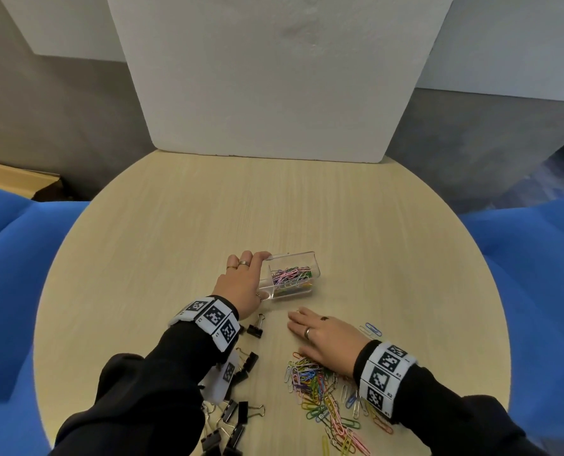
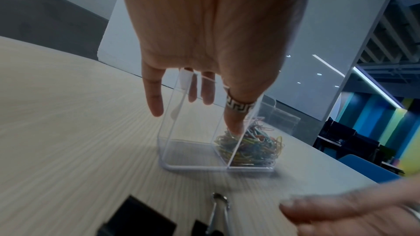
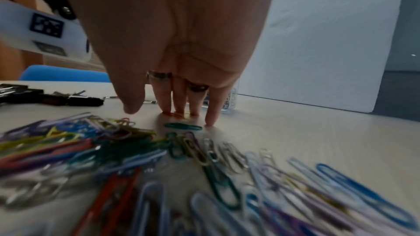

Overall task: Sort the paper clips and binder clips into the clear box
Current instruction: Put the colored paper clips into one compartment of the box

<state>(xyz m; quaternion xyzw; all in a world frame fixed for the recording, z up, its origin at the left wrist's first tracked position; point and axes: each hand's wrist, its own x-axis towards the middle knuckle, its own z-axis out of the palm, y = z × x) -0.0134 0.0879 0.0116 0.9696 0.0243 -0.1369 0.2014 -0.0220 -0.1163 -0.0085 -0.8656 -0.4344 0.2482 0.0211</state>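
The left hand grips the clear box. Just beside it, the right hand presses flat fingers on paper clips; sliding them in seems next.

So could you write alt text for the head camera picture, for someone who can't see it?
A person's left hand holds a clear box partly filled with coloured paper clips on a round wooden table, while the right hand lies flat, fingers on the table. Loose coloured paper clips lie under the right wrist, and black binder clips near the left arm.
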